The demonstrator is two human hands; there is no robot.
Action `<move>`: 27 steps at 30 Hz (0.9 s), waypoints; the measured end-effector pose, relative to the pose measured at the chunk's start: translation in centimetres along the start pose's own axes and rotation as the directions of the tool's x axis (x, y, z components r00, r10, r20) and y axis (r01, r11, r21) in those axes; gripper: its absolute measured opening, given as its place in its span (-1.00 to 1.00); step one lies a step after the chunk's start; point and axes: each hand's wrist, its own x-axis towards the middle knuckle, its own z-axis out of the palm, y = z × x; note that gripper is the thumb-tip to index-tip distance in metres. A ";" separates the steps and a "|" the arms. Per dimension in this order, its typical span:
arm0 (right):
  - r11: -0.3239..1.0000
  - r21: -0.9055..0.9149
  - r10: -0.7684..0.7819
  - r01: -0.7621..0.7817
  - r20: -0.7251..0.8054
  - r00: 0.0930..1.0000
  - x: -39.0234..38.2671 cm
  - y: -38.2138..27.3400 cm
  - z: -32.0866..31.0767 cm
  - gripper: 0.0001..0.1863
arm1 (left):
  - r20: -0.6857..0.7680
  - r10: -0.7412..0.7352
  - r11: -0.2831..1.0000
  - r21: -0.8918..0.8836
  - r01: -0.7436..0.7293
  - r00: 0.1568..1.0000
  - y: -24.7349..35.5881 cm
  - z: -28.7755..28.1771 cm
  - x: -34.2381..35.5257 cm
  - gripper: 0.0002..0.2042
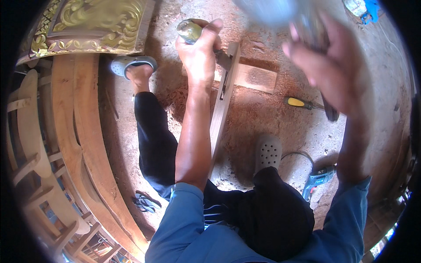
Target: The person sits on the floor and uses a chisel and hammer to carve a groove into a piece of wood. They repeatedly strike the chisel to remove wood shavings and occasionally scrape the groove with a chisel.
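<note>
My left hand is closed round the handle of a chisel, which has a yellowish, worn butt. The chisel's dark blade slants down to a long, narrow wooden bar, its tip at or close to a slot cut in the bar. The bar lies across a short wooden block on the floor. Raised to the right, my right hand grips a hammer by its dark handle. Motion smears the hammer's pale head at the top edge.
Wood dust covers the concrete floor around the bar. A yellow-and-black screwdriver and a corded blue power drill lie at right. Long planks, a carved gold panel and wooden frames stand left. A flip-flop lies near my leg.
</note>
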 end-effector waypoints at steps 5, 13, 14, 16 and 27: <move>0.951 -0.045 -0.305 0.305 0.015 0.952 3.3 -4.9 -0.9 -0.71 | -0.006 0.019 1.000 0.011 -0.018 1.000 -0.3 -0.1 -0.4 -0.84; 0.970 -0.187 -0.054 0.158 0.466 0.883 6.0 -5.9 1.6 -0.73 | -0.101 0.006 0.999 0.033 -0.003 0.995 -0.5 0.4 -1.6 -0.84; 0.976 -0.200 0.028 0.091 0.522 0.852 6.2 -6.0 2.1 -0.73 | -0.067 0.050 0.999 -0.016 -0.051 0.997 -0.4 0.5 -1.8 -0.84; 0.944 -0.229 -0.139 0.240 0.384 0.913 6.1 -6.5 2.6 -0.73 | -0.067 0.101 0.992 -0.066 -0.105 0.993 -0.3 0.5 -1.8 -0.82; 0.928 -0.284 -0.127 0.241 0.367 0.921 5.6 -7.3 3.0 -0.74 | -0.030 -0.093 0.996 -0.017 0.093 0.995 -1.6 0.7 -1.9 -0.85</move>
